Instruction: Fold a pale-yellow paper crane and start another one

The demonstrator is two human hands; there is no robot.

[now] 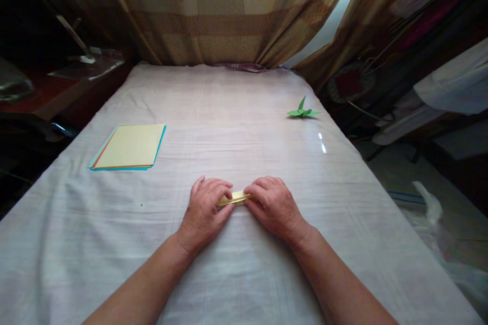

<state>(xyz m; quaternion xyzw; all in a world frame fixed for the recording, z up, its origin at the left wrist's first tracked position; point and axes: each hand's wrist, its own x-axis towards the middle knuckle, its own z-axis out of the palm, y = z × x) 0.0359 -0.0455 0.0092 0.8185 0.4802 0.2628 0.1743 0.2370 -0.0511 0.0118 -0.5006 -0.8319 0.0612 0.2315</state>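
Yellow folded paper (238, 196) is lying between my two hands, low on the pale cloth (229, 127) that is covering the broad surface in front of me, just below the middle of my view. I am pinching its left end with my left hand (208, 202), the thumb sitting on the near side and the fingers curling over from the far side. My right hand (276, 207) is gripping the other end in much the same way, its fingertips and thumb closing in on the narrow strip, so only a short length is showing between them. My fingers are hiding both ends, so I cannot tell how the folds are running there. Both forearms are reaching in from the near edge, the hands tilting toward each other. Farther off to the left, a stack of paper sheets (131, 146) is resting flat, a pale yellow one topping it and blue and orange edges peeking out beneath. Over to the far right, well apart from my hands, a green folded paper bird (303, 112) is standing with its wings spreading and one point rising. Behind the cloth's far edge, a brown patterned curtain (229, 20) is hanging.
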